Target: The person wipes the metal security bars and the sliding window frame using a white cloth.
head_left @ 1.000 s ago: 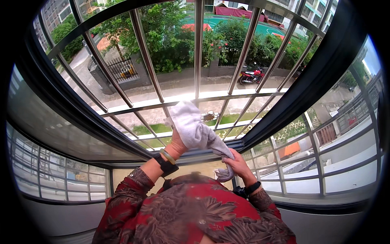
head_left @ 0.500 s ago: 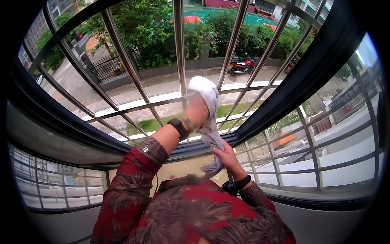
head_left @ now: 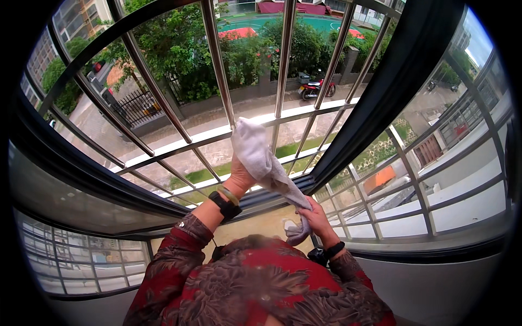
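A pale grey-white cloth (head_left: 255, 155) covers the fingers of my left hand (head_left: 240, 174), which seems closed inside it. The covered fingertips are up against the white horizontal rail (head_left: 212, 134) at the foot of a shiny metal bar (head_left: 218, 65). From there the cloth stretches, twisted, down to my right hand (head_left: 319, 220), which is wrapped around its lower part. A loose end of the cloth dangles below that grip, near my body. Dark bands circle both wrists.
Upright metal bars curve across the window opening. A dark window frame (head_left: 380, 98) runs along the right, with a gridded pane beyond it. The sill (head_left: 255, 221) lies just in front of me. Outside are bushes, a path and a red motorcycle (head_left: 315, 89).
My left hand has come left and down along the rail with the cloth. My right hand has shifted slightly right and down, and the cloth between them is stretched longer.
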Action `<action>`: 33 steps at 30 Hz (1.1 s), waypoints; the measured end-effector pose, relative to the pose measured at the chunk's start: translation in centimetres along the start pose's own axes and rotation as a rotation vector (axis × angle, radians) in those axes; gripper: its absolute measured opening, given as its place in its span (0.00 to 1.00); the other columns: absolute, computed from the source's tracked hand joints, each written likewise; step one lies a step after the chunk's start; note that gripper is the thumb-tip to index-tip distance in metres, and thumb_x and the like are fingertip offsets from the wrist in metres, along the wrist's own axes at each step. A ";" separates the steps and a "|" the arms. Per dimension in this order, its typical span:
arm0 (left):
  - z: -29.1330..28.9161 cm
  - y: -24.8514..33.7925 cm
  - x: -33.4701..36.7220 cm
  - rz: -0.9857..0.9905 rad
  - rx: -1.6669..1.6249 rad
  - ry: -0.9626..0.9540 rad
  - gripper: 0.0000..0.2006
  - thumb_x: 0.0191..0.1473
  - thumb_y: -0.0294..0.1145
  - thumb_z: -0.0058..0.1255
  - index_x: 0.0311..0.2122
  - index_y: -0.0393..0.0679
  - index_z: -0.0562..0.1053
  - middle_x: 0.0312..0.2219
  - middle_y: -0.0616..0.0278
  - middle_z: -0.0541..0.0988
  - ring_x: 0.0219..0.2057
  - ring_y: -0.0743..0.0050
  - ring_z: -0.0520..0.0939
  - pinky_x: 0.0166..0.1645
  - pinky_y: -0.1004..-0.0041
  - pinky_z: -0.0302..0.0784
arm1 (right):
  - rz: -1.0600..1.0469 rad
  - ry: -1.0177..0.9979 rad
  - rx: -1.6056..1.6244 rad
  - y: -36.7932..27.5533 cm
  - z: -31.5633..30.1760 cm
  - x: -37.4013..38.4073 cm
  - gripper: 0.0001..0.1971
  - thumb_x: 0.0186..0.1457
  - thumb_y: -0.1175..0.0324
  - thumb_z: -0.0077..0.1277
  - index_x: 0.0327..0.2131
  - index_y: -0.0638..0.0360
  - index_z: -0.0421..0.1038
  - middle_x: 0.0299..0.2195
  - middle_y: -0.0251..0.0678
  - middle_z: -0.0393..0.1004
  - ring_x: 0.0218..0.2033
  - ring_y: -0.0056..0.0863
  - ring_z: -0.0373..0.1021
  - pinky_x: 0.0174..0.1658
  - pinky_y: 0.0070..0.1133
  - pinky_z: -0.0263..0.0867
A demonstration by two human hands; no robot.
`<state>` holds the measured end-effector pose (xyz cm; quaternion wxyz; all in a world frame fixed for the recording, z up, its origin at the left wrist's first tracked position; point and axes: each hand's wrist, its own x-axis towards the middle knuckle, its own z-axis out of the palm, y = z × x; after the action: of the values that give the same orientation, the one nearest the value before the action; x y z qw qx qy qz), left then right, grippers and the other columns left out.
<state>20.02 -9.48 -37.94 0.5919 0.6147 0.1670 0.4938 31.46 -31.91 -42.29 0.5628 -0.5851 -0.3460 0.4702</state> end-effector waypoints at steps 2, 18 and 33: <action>0.8 2.4 -2.6 0.203 0.706 -0.243 0.17 0.42 0.31 0.47 0.41 0.44 0.66 0.34 0.58 0.71 0.38 0.60 0.71 0.47 0.65 0.64 | 0.033 0.081 0.073 1.0 -1.8 -1.4 0.18 0.46 0.79 0.42 0.44 0.64 0.60 0.33 0.30 0.67 0.32 0.17 0.64 0.36 0.15 0.61; 8.2 -0.2 8.4 0.514 1.230 -0.428 0.19 0.35 0.44 0.52 0.33 0.43 0.72 0.30 0.57 0.72 0.37 0.62 0.72 0.45 0.69 0.65 | -0.109 0.298 0.394 -3.0 0.0 1.7 0.17 0.48 0.77 0.42 0.44 0.59 0.58 0.27 0.30 0.67 0.24 0.14 0.62 0.26 0.11 0.59; 14.0 2.0 12.2 0.204 1.380 -0.531 0.08 0.32 0.34 0.48 0.20 0.42 0.72 0.19 0.60 0.73 0.25 0.56 0.75 0.32 0.62 0.69 | -0.061 0.260 0.352 -0.8 -2.9 3.4 0.20 0.46 0.76 0.45 0.45 0.64 0.59 0.36 0.31 0.67 0.37 0.18 0.62 0.39 0.16 0.59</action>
<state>36.13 -8.19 -28.49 0.0433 0.9576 0.2325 0.1643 35.42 -29.59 -42.23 0.7101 -0.5227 -0.2006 0.4269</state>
